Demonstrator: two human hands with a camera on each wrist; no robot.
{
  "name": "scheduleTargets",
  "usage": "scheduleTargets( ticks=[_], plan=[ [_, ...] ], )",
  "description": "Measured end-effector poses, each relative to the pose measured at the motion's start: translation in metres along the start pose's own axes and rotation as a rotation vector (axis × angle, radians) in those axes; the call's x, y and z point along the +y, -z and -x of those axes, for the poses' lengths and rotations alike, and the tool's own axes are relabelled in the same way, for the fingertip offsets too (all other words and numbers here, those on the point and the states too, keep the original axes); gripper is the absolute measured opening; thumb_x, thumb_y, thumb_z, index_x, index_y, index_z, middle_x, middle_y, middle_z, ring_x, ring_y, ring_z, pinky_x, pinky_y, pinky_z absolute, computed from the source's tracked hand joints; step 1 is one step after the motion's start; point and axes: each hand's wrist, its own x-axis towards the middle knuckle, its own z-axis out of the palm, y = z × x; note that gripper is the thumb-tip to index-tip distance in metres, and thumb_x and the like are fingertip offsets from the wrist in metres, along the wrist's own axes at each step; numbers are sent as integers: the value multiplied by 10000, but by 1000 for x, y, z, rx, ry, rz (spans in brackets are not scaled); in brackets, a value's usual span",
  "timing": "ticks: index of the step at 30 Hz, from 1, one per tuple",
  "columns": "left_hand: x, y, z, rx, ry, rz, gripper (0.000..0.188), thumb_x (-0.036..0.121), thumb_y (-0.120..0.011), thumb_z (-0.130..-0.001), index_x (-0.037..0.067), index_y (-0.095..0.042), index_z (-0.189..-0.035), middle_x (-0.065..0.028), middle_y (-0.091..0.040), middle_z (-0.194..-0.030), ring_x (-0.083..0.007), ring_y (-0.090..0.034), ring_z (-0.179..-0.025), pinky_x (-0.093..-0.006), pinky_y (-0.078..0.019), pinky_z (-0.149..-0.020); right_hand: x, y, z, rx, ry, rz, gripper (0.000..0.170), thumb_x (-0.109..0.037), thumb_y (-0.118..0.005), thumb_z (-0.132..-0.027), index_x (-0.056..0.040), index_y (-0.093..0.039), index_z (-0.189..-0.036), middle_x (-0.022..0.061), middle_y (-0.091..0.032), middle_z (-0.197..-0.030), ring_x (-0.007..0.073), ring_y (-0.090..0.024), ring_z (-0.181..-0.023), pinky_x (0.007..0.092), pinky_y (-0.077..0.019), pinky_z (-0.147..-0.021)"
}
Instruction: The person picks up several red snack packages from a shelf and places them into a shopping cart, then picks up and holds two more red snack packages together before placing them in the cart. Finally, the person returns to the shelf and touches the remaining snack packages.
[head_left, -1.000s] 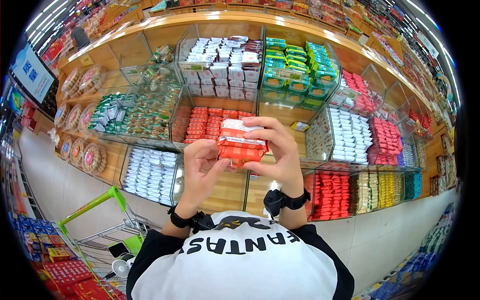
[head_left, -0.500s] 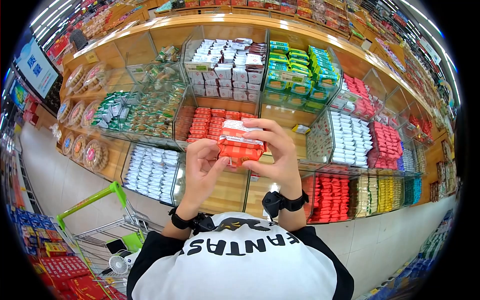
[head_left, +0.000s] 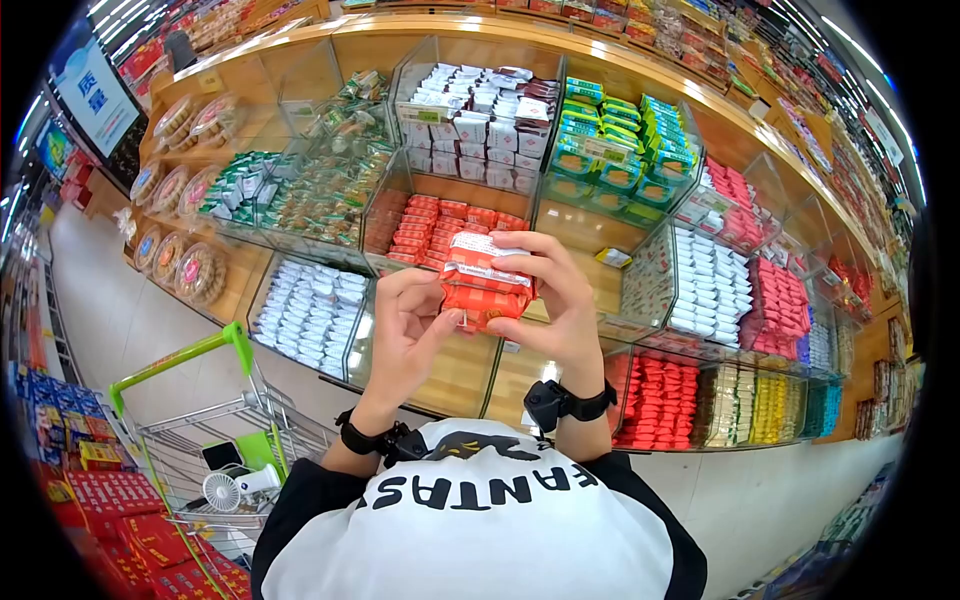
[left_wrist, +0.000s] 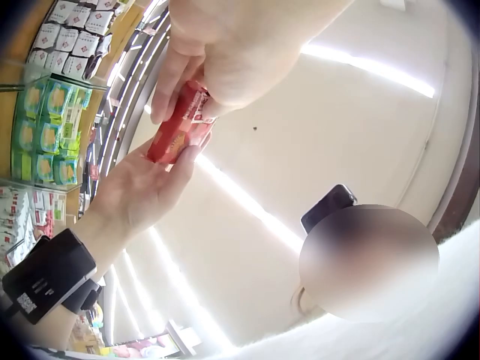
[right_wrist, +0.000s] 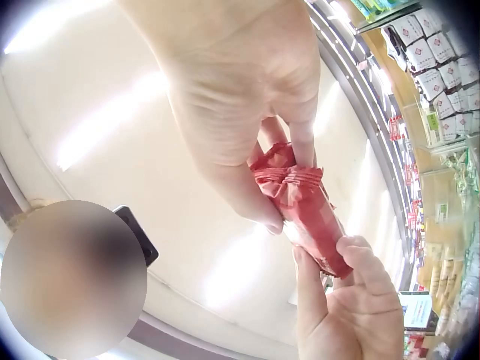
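A red snack packet [head_left: 484,290] with a white printed label is held up between both hands in front of the chest. My left hand [head_left: 408,328] pinches its left end, thumb at the lower corner. At the other end my right hand [head_left: 562,300] grips it, fingers over the top and thumb underneath. In the right wrist view the crimped end of the red wrapper [right_wrist: 304,206] shows between the two hands. Behind it, a bin of similar red packets [head_left: 425,228] is partly covered by the hands.
Glass-walled bins on a wooden display hold white packets [head_left: 308,312], green packets [head_left: 600,150] and pink packets [head_left: 778,300]. Round tubs of cookies [head_left: 201,274] line the left shelf. A shopping cart [head_left: 182,358] with a white fan [head_left: 222,491] stands at lower left.
The display has shifted slightly rightward in the head view as the head turned. Both hands keep their hold on the red snack packet, which stays nearly still before the chest.
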Motion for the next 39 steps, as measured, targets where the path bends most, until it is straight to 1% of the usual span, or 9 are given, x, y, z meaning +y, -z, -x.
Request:
scheduleTargets(
  ticks=[4, 5, 6, 8, 11, 18, 27, 30, 39],
  plan=[
    [2, -3, 10, -9, -5, 19, 406, -58, -486, -796, 78, -251, -1098, -189, -497, -1030, -224, -548, -895, -320, -513, -650, -2, 0, 4, -29, 46, -40, 422, -71, -717, -571, -56, -590, -973, 94, -501, -1098, 247, -470, -1069, 343, -401, -876],
    [4, -6, 13, 24, -14, 39, 411, -61, -502, -791, 67, -262, -1099, -167, -498, -1004, -217, -553, -887, -307, -507, -662, -3, -1, 6, -45, 60, -48, 416, -67, -714, -578, -55, -590, -975, 93, -499, -1098, 240, -472, -1065, 335, -419, -863],
    [6, -9, 16, 56, -23, 59, 416, -64, -517, -787, 55, -273, -1100, -145, -499, -977, -209, -558, -879, -295, -502, -675, -5, -1, 8, -50, 60, -54, 416, -67, -714, -578, -55, -590, -975, 93, -499, -1098, 240, -472, -1065, 335, -419, -863],
    [9, -12, 22, 68, -54, 26, 413, -62, -518, -787, 56, -274, -1098, -145, -499, -977, -212, -557, -881, -297, -502, -677, -12, -1, 11, -70, 4, -97, 399, -58, -704, -594, -54, -590, -976, 89, -494, -1099, 225, -477, -1054, 318, -453, -837],
    [10, -17, 32, 92, -81, -1, 408, -59, -521, -788, 56, -275, -1093, -146, -499, -977, -216, -555, -887, -303, -503, -680, -14, 0, 17, -97, 20, -104, 383, -55, -698, -604, -56, -592, -973, 87, -489, -1102, 217, -482, -1044, 312, -468, -827],
    [14, -32, 59, 171, -64, 34, 399, -53, -522, -791, 53, -276, -1086, -156, -500, -985, -219, -553, -895, -307, -505, -688, -16, 2, 34, -147, 89, -127, 382, -57, -704, -601, -53, -594, -966, 94, -500, -1086, 219, -490, -1028, 321, -441, -837],
    [22, -42, 100, 316, -67, -28, 365, -32, -518, -801, 46, -280, -1066, -176, -514, -972, -227, -563, -867, -308, -511, -682, -18, -16, 57, -188, 27, -351, 392, -49, -729, -586, -34, -590, -952, 88, -498, -1065, 215, -480, -1033, 311, -428, -847],
    [23, -41, 113, 341, -92, -117, 363, -26, -520, -803, 46, -281, -1066, -178, -514, -967, -225, -563, -863, -303, -509, -680, -20, -22, 62, -220, 24, -342, 386, -45, -727, -590, -33, -589, -950, 90, -492, -1069, 212, -483, -1029, 306, -430, -846],
    [42, -27, 142, 462, -137, -115, 352, -24, -535, -796, 50, -308, -1054, -144, -521, -948, -199, -560, -863, -280, -487, -706, -35, -57, 59, -304, 66, -425, 394, -63, -744, -591, -37, -586, -950, 111, -494, -1069, 214, -493, -1016, 310, -445, -824]
  ],
)
